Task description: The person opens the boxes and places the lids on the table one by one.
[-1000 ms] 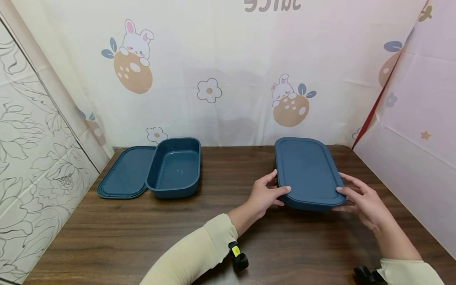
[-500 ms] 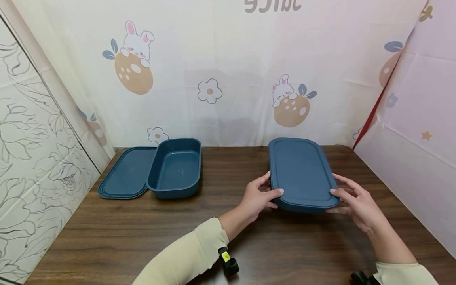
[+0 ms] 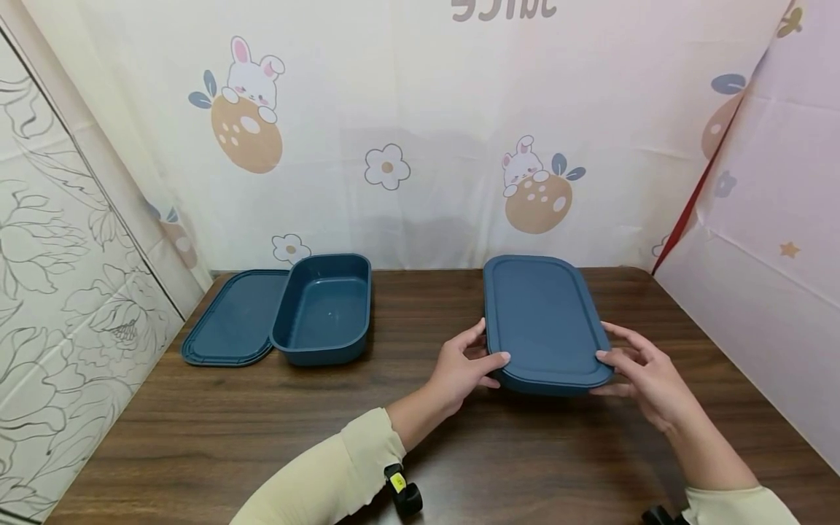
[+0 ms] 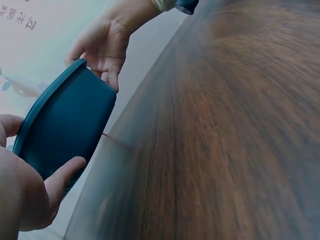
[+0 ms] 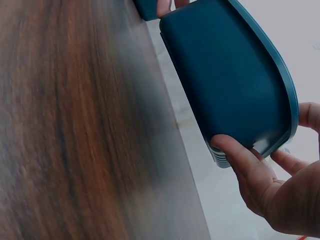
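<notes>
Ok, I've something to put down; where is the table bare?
Bare table shows between the open box and left grip, and in front of the loose lid, left of the left sleeve. Crowded: back left, where loose lid and open box sit together, and right of middle, where left grip and right grip hold the closed box.

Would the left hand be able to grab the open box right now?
Probably not while occupied: the left hand grips one side of the lidded box. If freed, it likely could, since nothing visible stands between it and the open box.
</notes>
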